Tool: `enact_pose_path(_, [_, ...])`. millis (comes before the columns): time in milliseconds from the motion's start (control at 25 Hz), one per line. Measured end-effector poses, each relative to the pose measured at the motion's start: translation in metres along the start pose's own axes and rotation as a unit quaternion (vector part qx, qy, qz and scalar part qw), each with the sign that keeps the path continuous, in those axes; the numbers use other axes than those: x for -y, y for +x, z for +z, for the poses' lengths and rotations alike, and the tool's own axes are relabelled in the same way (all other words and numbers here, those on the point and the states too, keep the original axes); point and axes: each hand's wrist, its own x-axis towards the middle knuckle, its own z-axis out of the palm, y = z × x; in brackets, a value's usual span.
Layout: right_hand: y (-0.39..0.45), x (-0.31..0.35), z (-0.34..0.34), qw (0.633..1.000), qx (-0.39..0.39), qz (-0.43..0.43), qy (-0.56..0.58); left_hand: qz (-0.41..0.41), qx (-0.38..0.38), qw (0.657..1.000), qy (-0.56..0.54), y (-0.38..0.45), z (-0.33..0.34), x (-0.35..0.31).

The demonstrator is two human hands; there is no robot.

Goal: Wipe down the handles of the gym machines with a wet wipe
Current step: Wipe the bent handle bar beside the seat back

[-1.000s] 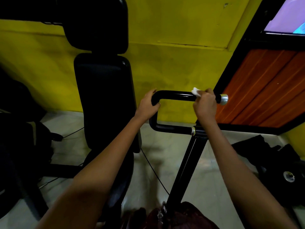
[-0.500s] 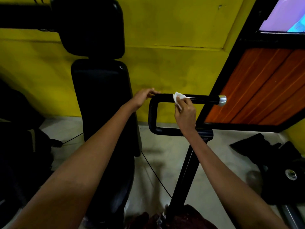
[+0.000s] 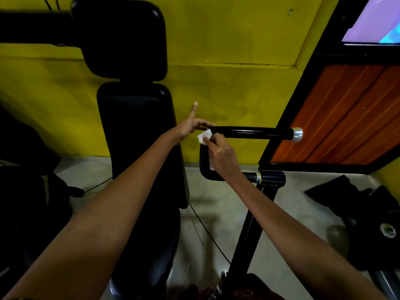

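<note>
My right hand (image 3: pixel 223 153) pinched the wet wipe (image 3: pixel 204 136) against the handle (image 3: pixel 251 132) bend; my left hand (image 3: pixel 192 125), fingers apparently loose, touched its end.

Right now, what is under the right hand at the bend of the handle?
The right hand pinches a white wet wipe against the black handle at its bend. The hand covers most of the wipe and part of the bend.

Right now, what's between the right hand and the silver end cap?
Only the bare black top bar of the handle, seen in the head view. The right hand holds the wipe at the bar's left bend; nothing sits before the cap.
</note>
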Motion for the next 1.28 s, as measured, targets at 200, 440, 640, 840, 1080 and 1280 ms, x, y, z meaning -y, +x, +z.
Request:
enact_pose_path(200, [-0.029, -0.001, 0.015, 0.993, 0.035, -0.105, -0.043, 0.112, -0.077, 0.980, 0.148, 0.006, 0.020, 0.005])
enact_pose_path(440, [-0.028, 0.002, 0.014, 0.996, 0.050, -0.064, -0.040, 0.183, -0.097, 0.961, 0.185, 0.005, 0.022, 0.014])
enact_pose_path(640, [-0.041, 0.001, 0.015, 0.989, 0.089, -0.110, -0.041, 0.223, -0.066, 0.931, 0.282, 0.006, 0.022, 0.017])
enact_pose_path(840, [-0.047, 0.002, 0.014, 0.992, 0.102, -0.066, -0.046, 0.241, -0.092, 0.897, 0.359, 0.007, 0.031, 0.026])
enact_pose_path(1080, [-0.064, -0.005, 0.014, 0.995, 0.100, -0.007, -0.001, 0.302, -0.138, 0.835, 0.438, 0.010, 0.035, 0.044])
enact_pose_path(1280, [-0.079, -0.001, 0.023, 0.989, 0.138, -0.048, -0.018, 0.280, -0.123, 0.809, 0.502, 0.009, 0.034, 0.049])
